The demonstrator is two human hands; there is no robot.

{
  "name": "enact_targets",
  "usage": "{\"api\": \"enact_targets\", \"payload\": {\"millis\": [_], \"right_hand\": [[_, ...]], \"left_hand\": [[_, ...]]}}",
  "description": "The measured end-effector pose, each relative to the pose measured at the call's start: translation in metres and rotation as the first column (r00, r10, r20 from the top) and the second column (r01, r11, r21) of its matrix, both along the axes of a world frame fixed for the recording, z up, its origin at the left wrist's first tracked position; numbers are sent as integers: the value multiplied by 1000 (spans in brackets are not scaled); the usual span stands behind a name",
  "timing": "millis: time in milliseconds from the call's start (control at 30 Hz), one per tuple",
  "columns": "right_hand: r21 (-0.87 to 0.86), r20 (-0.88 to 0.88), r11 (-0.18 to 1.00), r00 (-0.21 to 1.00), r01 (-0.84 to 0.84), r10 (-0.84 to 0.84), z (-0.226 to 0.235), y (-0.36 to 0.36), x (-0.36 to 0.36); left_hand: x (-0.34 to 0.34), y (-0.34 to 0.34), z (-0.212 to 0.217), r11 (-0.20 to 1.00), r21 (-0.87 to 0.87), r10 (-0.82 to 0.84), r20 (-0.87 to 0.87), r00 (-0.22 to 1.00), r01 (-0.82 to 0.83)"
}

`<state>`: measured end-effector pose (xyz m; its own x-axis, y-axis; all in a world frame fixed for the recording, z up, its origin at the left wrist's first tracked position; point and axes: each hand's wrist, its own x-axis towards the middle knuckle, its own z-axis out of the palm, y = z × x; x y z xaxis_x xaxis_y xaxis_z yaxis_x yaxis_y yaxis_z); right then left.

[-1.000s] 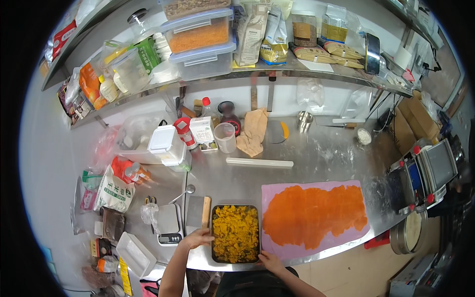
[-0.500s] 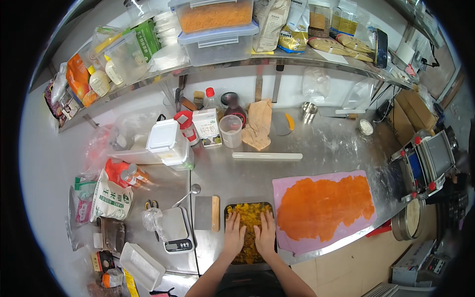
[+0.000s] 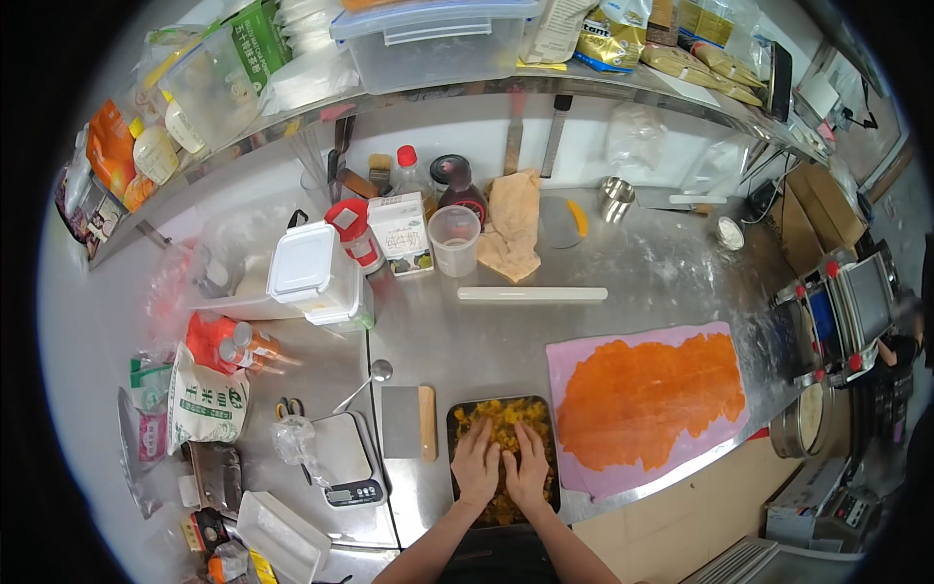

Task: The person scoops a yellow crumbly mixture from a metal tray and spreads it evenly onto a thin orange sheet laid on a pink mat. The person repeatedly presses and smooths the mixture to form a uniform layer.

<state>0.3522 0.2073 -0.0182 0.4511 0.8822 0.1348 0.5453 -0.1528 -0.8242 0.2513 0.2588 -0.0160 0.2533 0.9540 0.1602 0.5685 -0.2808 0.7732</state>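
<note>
Nearest the person, at the front of the worktop (image 3: 418,336), sits a dark rectangular tray (image 3: 453,438); take it as the centre of the dial. It holds a yellow crumbly mass (image 3: 506,414), and both forearms (image 3: 440,542) reach over it from 6 o'clock. The left hand (image 3: 476,467) lies palm down on the left half, the right hand (image 3: 527,475) on the right, fingers extended and slightly parted toward 12, thumbs close together. Neither hand is closed around anything, though the fingertips blend into the mass, so whether they pinch any is hard to say. At 9 stands a kitchen scale (image 3: 345,450); at 10, nearer the tray, a scraper (image 3: 426,422) with a wooden handle. At 2, just beside the tray, an uneven orange sheet (image 3: 652,399) lies on a pink mat (image 3: 584,480). Further off, at 12, a white rod (image 3: 532,294) lies crosswise, a tan cloth (image 3: 512,224) behind it. A carton (image 3: 400,234) stands at 11, a steel cup (image 3: 617,199) at 1. Farthest, a shelf (image 3: 448,98) carries a lidded plastic box (image 3: 433,51).
</note>
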Motion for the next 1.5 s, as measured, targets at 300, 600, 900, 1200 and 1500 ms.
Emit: {"api": "enact_targets", "payload": {"millis": [300,600,900,1200,1500], "right_hand": [[7,47,999,998,32,-32,4,0,-4],[14,199,999,979,32,-34,18,1,4],[-6,171,975,960,-223,220,12,14,15],[11,179,995,979,-103,100,-3,19,10],[49,159,989,979,-138,129,12,7,14]], "left_hand": [[4,-5,5,996,28,80,79,994,-82],[0,-3,8,996,57,70,76,995,-74],[3,-1,1,995,83,54,35,998,-57],[13,1,2,986,65,147,72,987,-152],[2,-4,4,988,130,77,45,996,-82]]}}
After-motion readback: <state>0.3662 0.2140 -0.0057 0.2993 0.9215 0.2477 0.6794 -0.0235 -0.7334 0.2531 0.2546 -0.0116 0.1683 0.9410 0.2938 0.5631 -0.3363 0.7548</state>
